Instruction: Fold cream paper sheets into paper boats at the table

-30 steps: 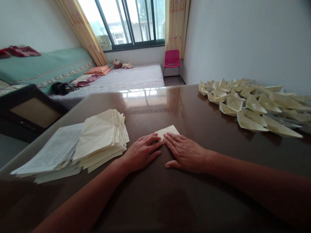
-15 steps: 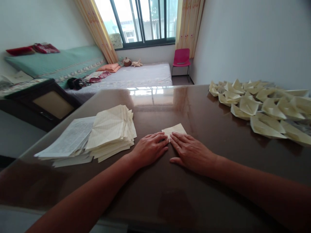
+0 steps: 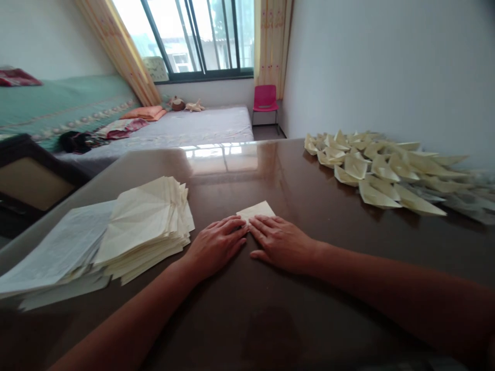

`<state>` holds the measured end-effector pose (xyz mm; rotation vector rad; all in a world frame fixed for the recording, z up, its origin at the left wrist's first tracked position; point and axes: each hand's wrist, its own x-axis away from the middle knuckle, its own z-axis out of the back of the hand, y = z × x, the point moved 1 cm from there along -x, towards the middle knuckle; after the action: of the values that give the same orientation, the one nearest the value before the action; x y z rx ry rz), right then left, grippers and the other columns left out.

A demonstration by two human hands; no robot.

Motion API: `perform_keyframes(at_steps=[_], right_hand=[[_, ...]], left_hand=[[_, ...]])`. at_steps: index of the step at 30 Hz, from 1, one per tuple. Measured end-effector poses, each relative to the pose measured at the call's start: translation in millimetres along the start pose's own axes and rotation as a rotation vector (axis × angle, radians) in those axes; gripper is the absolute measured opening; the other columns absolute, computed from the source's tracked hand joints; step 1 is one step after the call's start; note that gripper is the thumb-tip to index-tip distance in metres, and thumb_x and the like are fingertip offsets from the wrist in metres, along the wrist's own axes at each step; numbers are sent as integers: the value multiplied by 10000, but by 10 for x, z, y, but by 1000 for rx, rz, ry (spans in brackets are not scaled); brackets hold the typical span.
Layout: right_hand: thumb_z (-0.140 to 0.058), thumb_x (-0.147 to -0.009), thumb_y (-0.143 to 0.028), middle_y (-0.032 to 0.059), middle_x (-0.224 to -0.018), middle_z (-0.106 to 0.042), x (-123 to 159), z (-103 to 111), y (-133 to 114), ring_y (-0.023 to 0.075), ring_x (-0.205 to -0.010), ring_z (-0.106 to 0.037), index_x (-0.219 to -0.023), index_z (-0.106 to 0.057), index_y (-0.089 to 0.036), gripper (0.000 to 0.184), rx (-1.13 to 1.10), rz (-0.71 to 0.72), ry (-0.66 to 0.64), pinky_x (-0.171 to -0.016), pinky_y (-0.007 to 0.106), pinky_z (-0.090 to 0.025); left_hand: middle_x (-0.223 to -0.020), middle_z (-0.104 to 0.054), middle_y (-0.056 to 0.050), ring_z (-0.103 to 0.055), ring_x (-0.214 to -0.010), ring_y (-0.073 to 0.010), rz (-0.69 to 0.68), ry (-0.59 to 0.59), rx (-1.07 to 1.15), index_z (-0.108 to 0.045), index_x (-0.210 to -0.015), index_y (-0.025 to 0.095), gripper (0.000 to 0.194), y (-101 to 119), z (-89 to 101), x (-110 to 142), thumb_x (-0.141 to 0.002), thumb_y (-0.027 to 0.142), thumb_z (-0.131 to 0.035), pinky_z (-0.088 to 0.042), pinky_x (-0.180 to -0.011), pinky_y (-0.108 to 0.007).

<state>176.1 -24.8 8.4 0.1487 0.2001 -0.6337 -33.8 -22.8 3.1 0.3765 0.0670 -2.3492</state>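
A small folded piece of cream paper [image 3: 257, 209] lies on the glossy brown table [image 3: 232, 309]. My right hand [image 3: 284, 241] rests flat on its near right part, fingers stretched out and thumb spread toward me. At its near left edge, the fingertips of my left hand [image 3: 218, 242] press down, with the fingers extended and slightly bent. Both hands almost meet over the paper and hide its near part. Left of my left hand stands a stack of creased cream sheets [image 3: 139, 216].
Printed white sheets [image 3: 65, 247] lie beside the stack. Many folded paper boats [image 3: 381, 193] crowd the table's right side by the wall. Beyond the table are a bed [image 3: 204, 123], a pink chair [image 3: 265, 99] and a window. A dark cabinet [image 3: 34, 175] stands at left.
My view has turned a little to the right, so everything sits further left in the picture. Both hands keep nearly the same pose on the folded paper.
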Motion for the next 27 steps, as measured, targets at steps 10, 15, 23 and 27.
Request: perform_keyframes(at_steps=[10, 15, 23, 27], right_hand=[[-414, -967, -220, 95, -1299, -584, -100, 0, 219, 222, -1202, -496, -1245, -558, -174, 316, -63, 40, -30, -941, 364, -435], [-439, -925, -532, 101, -1219, -629, -72, 130, 232, 252, -1164, -521, -1156, -609, -185, 449, -165, 5, -68, -938, 405, -413], [-421, -936, -493, 197, -1224, -586, -70, 45, 23, 295, -1135, -512, -1189, -567, -77, 508, -16, -88, -34, -879, 422, -453], [-409, -969, -335, 171, -1157, -616, -62, 46, 90, 259, -1086, -541, -1146, -588, -88, 352, 2, -42, -60, -867, 380, -472]], left_hand=[[-1323, -554, -120, -487, -1251, -277, 150, 31, 45, -477, -1356, 178, 472, -178, -119, -108, -939, 395, -441, -423, -1041, -472], [-1178, -615, -93, -581, -1095, -225, 142, 90, 164, -579, -1249, 211, 363, -168, -45, -88, -938, 350, -455, -485, -966, -393], [-1075, -674, -45, -621, -1008, -174, 81, 117, 272, -648, -1138, 238, 267, -121, -18, -73, -929, 281, -487, -502, -893, -295], [-1059, -691, -41, -628, -1004, -167, 75, 120, 299, -652, -1141, 239, 268, -106, -24, -67, -929, 269, -490, -503, -890, -285]])
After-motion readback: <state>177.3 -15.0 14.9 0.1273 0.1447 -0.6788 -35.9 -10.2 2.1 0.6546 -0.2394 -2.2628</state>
